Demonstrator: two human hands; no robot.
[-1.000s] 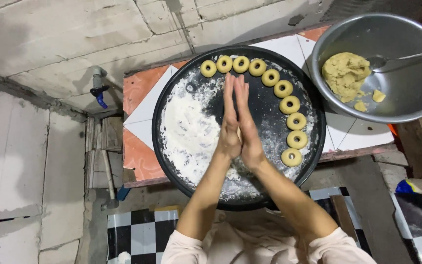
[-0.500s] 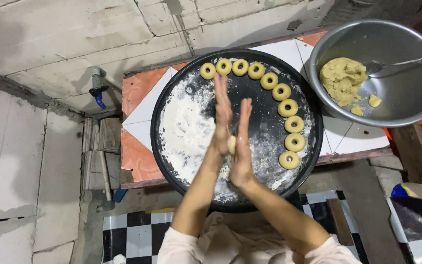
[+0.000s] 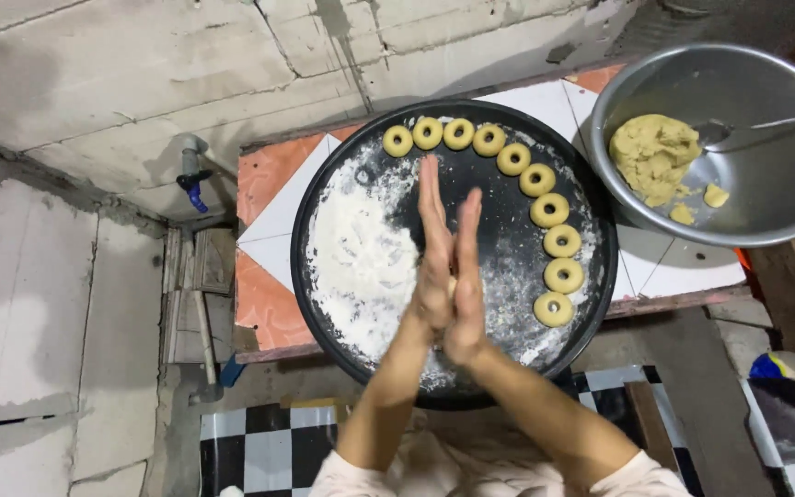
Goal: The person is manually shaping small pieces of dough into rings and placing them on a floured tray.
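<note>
My left hand [image 3: 433, 248] and my right hand [image 3: 466, 281] are pressed palm to palm above a round black tray [image 3: 324, 304], with a small piece of pale dough [image 3: 452, 287] just showing between them. The left hand reaches a little farther forward than the right. Loose white flour [image 3: 361, 262] covers the tray's left half. Several ring-shaped dough pieces [image 3: 549, 210] lie in an arc along the tray's far and right rim.
A metal bowl [image 3: 784, 198] at the upper right holds a lump of yellow dough [image 3: 652, 156] and a spoon [image 3: 766, 129]. The tray rests on an orange and white tiled ledge [image 3: 273, 202]. A tap with a blue handle [image 3: 192, 170] sticks out of the concrete wall at left.
My palms have slid against each other: the right hand moved back forward beside the left, still pressing the dough between them. The view shifted slightly.
</note>
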